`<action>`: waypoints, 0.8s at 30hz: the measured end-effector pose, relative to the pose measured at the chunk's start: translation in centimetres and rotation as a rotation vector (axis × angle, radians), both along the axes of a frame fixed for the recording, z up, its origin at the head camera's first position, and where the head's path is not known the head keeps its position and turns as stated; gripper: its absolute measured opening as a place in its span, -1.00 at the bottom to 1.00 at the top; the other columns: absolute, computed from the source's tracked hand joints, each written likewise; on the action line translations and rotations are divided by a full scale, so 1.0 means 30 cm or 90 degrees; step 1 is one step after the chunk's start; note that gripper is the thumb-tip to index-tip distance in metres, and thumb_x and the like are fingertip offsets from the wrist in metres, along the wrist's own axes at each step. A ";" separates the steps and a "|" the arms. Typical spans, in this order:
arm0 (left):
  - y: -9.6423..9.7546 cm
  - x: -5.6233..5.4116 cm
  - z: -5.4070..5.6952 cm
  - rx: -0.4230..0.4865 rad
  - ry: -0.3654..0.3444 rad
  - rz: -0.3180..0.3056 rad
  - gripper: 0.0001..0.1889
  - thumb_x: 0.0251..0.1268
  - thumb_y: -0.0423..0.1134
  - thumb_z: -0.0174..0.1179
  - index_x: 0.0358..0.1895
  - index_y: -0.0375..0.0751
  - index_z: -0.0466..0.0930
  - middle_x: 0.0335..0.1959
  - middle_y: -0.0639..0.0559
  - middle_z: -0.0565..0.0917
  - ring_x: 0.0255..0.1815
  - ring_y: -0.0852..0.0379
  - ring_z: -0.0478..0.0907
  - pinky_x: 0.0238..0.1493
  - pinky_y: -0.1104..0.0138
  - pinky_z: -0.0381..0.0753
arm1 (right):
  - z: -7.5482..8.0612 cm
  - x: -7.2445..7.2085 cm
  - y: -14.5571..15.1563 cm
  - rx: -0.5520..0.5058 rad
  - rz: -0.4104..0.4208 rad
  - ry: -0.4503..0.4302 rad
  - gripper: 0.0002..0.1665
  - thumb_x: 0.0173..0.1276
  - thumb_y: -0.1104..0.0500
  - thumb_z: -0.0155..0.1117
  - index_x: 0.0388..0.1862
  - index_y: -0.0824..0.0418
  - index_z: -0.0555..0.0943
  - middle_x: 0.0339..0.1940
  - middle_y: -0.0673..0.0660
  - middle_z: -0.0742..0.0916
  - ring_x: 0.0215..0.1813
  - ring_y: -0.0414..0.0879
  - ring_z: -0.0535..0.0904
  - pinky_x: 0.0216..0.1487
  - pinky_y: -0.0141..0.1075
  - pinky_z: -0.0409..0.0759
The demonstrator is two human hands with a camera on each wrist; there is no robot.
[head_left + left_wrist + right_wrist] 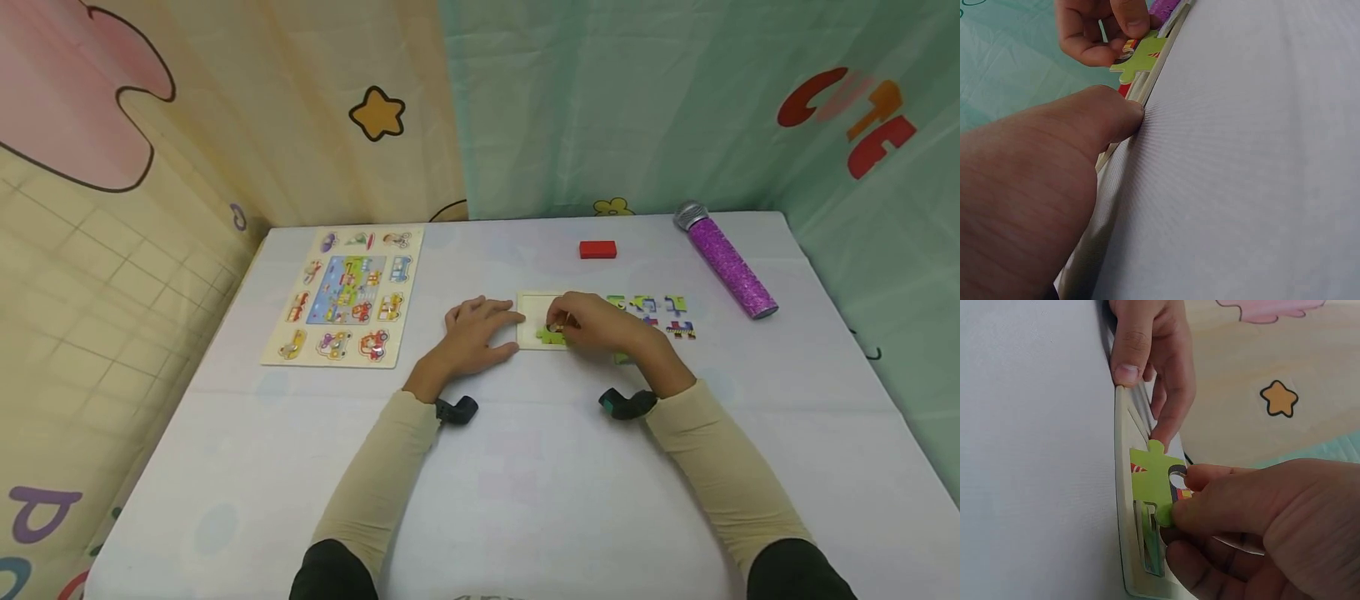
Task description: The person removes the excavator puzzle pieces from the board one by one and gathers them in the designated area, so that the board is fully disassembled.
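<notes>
My right hand (603, 323) pinches a green jigsaw piece (1152, 474) between thumb and fingers. The piece is tilted over a pale wooden puzzle tray (530, 307) and bears a small red-and-white mark and part of a dark picture. Under it, another piece (1150, 540) shows in the tray. My left hand (474, 337) rests at the tray's left end, fingers spread, its thumb touching the rim near the front corner. Several loose jigsaw pieces (676, 304) lie right of the right hand, which partly hides the tray and some pieces.
A larger picture puzzle board (405, 321) with vehicles and other shapes lies to the left. Behind the tray is a red block (597, 249). A purple glittery microphone (731, 262) lies at the back right. Printed curtains (570, 108) hang behind the white-covered table (525, 483).
</notes>
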State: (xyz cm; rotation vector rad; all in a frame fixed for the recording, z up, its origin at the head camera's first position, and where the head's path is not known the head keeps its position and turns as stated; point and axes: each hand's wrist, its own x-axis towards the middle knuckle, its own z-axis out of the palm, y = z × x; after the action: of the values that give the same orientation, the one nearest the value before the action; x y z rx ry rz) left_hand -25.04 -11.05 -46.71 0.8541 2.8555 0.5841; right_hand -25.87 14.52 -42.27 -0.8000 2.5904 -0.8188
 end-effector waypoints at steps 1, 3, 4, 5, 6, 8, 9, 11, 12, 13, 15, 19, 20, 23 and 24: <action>0.000 0.000 0.000 0.000 0.001 0.000 -0.48 0.46 0.13 0.16 0.43 0.22 0.45 0.54 0.10 0.27 0.55 -0.18 -0.01 0.37 -0.16 -0.10 | 0.001 -0.002 0.004 -0.010 0.003 -0.004 -0.78 0.39 0.43 0.24 -0.05 0.23 0.62 -0.15 0.09 0.64 -0.11 0.01 0.51 0.01 -0.13 0.56; 0.000 -0.001 -0.001 -0.001 0.002 0.001 -0.48 0.46 0.13 0.16 0.43 0.22 0.45 0.54 0.10 0.27 0.55 -0.18 -0.01 0.37 -0.16 -0.10 | 0.001 -0.005 0.009 -0.022 0.003 -0.015 -0.79 0.38 0.42 0.26 -0.07 0.21 0.63 -0.16 0.09 0.64 -0.12 0.01 0.51 -0.02 -0.15 0.56; 0.000 -0.001 -0.001 0.001 0.002 0.001 -0.48 0.45 0.13 0.17 0.43 0.22 0.46 0.54 0.10 0.27 0.55 -0.18 -0.01 0.37 -0.16 -0.10 | 0.000 -0.007 0.011 -0.028 0.003 -0.020 -0.79 0.38 0.42 0.27 -0.08 0.20 0.63 -0.16 0.09 0.64 -0.13 0.01 0.51 -0.02 -0.16 0.57; 0.000 -0.001 -0.001 0.003 0.001 0.002 -0.48 0.45 0.13 0.17 0.42 0.22 0.46 0.54 0.10 0.27 0.55 -0.18 -0.01 0.36 -0.16 -0.10 | -0.003 -0.010 0.013 -0.034 0.003 -0.024 -0.79 0.38 0.42 0.27 -0.08 0.18 0.62 -0.15 0.08 0.64 -0.13 0.01 0.52 -0.02 -0.17 0.58; 0.000 0.000 -0.002 0.003 0.000 0.002 -0.48 0.45 0.13 0.17 0.42 0.22 0.46 0.54 0.10 0.27 0.55 -0.18 -0.01 0.36 -0.16 -0.10 | -0.006 -0.011 0.014 -0.042 0.002 -0.029 -0.79 0.38 0.42 0.26 -0.09 0.17 0.62 -0.14 0.07 0.65 -0.12 0.01 0.53 -0.01 -0.18 0.58; 0.000 0.000 -0.002 0.005 -0.001 0.001 -0.48 0.45 0.12 0.16 0.43 0.21 0.46 0.54 0.09 0.27 0.55 -0.19 -0.01 0.36 -0.16 -0.10 | -0.013 -0.016 0.017 -0.064 0.002 -0.035 -0.78 0.37 0.42 0.25 -0.10 0.16 0.61 -0.13 0.07 0.66 -0.10 0.01 0.55 0.02 -0.16 0.60; 0.000 0.000 -0.002 0.006 -0.001 0.001 -0.48 0.46 0.12 0.16 0.43 0.21 0.46 0.54 0.09 0.27 0.55 -0.19 -0.01 0.36 -0.16 -0.10 | -0.016 -0.018 0.019 -0.076 0.000 -0.040 -0.77 0.37 0.43 0.24 -0.10 0.16 0.61 -0.12 0.07 0.66 -0.09 0.01 0.56 0.03 -0.15 0.61; 0.000 0.001 -0.002 0.007 0.000 -0.001 -0.48 0.46 0.12 0.16 0.43 0.21 0.46 0.54 0.09 0.27 0.55 -0.19 -0.01 0.36 -0.16 -0.11 | -0.023 -0.023 0.027 -0.105 -0.001 -0.056 -0.77 0.37 0.44 0.23 -0.10 0.16 0.60 -0.10 0.06 0.67 -0.06 0.01 0.57 0.04 -0.13 0.61; 0.001 0.001 -0.002 0.007 0.000 -0.002 -0.48 0.46 0.12 0.16 0.43 0.21 0.46 0.54 0.09 0.27 0.55 -0.19 -0.01 0.37 -0.16 -0.11 | -0.025 -0.024 0.032 -0.122 -0.004 -0.071 -0.77 0.37 0.44 0.23 -0.10 0.16 0.59 -0.09 0.07 0.67 -0.05 0.02 0.58 0.03 -0.13 0.62; 0.000 0.002 -0.002 0.006 -0.002 -0.001 -0.48 0.46 0.12 0.16 0.43 0.21 0.46 0.55 0.09 0.27 0.55 -0.19 -0.01 0.37 -0.16 -0.11 | -0.025 -0.026 0.038 -0.140 -0.005 -0.082 -0.77 0.38 0.44 0.23 -0.10 0.17 0.58 -0.08 0.08 0.68 -0.05 0.02 0.59 0.02 -0.14 0.62; 0.000 0.002 -0.003 0.005 -0.003 -0.001 -0.48 0.46 0.12 0.16 0.43 0.22 0.45 0.54 0.10 0.27 0.55 -0.19 -0.01 0.37 -0.15 -0.11 | -0.016 -0.028 0.057 -0.181 -0.011 -0.108 -0.79 0.40 0.44 0.21 -0.08 0.20 0.57 -0.07 0.12 0.67 -0.03 0.04 0.59 0.01 -0.19 0.62; 0.006 -0.004 -0.005 0.000 0.000 -0.006 -0.48 0.45 0.13 0.15 0.44 0.23 0.44 0.54 0.11 0.27 0.55 -0.18 0.00 0.37 -0.15 -0.10 | 0.027 -0.023 0.132 -0.249 -0.032 -0.120 -0.85 0.44 0.43 0.17 -0.05 0.32 0.54 -0.03 0.23 0.66 0.00 0.11 0.60 -0.06 -0.27 0.62; 0.007 -0.005 -0.005 0.000 0.002 -0.006 -0.48 0.45 0.13 0.15 0.44 0.23 0.44 0.54 0.11 0.27 0.55 -0.18 0.00 0.37 -0.15 -0.10 | 0.039 -0.019 0.157 -0.255 -0.044 -0.119 -0.85 0.45 0.43 0.16 -0.04 0.34 0.53 -0.03 0.24 0.65 0.01 0.13 0.60 -0.08 -0.26 0.62; 0.006 -0.006 -0.006 0.000 0.002 -0.003 -0.47 0.45 0.13 0.16 0.43 0.23 0.44 0.54 0.10 0.27 0.55 -0.18 0.00 0.37 -0.15 -0.10 | 0.065 0.004 0.241 -0.228 -0.083 -0.120 -0.85 0.47 0.40 0.16 -0.03 0.33 0.51 -0.01 0.26 0.64 0.00 0.18 0.58 -0.22 -0.19 0.63; 0.004 -0.005 -0.006 0.000 0.003 -0.001 -0.47 0.44 0.12 0.17 0.43 0.22 0.45 0.54 0.10 0.27 0.55 -0.18 0.00 0.37 -0.15 -0.11 | 0.070 0.015 0.271 -0.205 -0.093 -0.120 -0.85 0.47 0.40 0.17 -0.03 0.32 0.51 -0.01 0.26 0.64 -0.01 0.18 0.58 -0.23 -0.19 0.63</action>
State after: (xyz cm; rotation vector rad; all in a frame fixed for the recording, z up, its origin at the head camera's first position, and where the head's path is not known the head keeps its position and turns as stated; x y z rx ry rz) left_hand -25.19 -10.92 -46.89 0.8590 2.8585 0.5820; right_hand -25.41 22.64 -40.18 -0.5857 2.4028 -1.3121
